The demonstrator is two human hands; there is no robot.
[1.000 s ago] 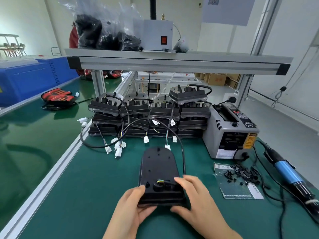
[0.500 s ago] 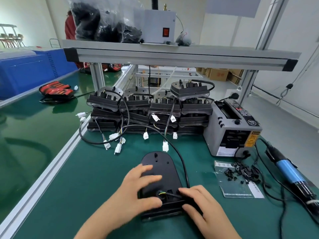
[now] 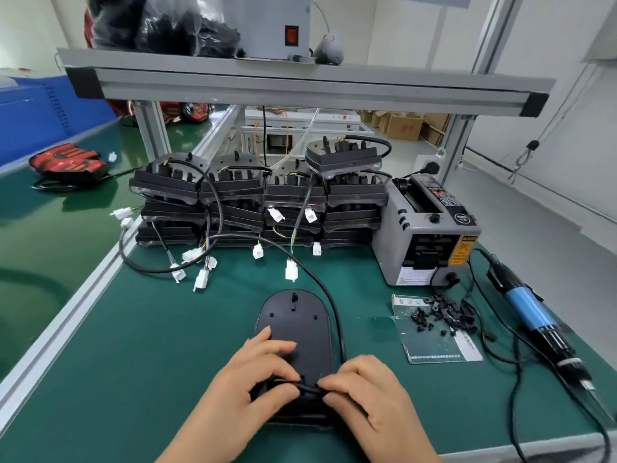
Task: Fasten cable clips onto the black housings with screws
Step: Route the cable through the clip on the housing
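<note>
Head view: black housing (image 3: pixel 295 324) is lying flat on the green worktop (image 3: pixel 150 355), close to its near edge, with its rounded end pointing away.
Hands: left hand (image 3: pixel 247 389) and right hand (image 3: pixel 370 396) are both pinching the black cable (image 3: pixel 309 389) at the housing's near end.
Change: half a second ago the left hand was lying spread over the housing; it is now curling onto the cable.
Right: clips and screws (image 3: pixel 444 315) are lying near, with the electric screwdriver (image 3: pixel 531 312) beyond them.
Behind: stacked housings (image 3: pixel 260 202) and tape dispenser (image 3: pixel 430 235) are standing well apart from the hands.
Open room: green surface is stretching left to the aluminium rail (image 3: pixel 76 305).
</note>
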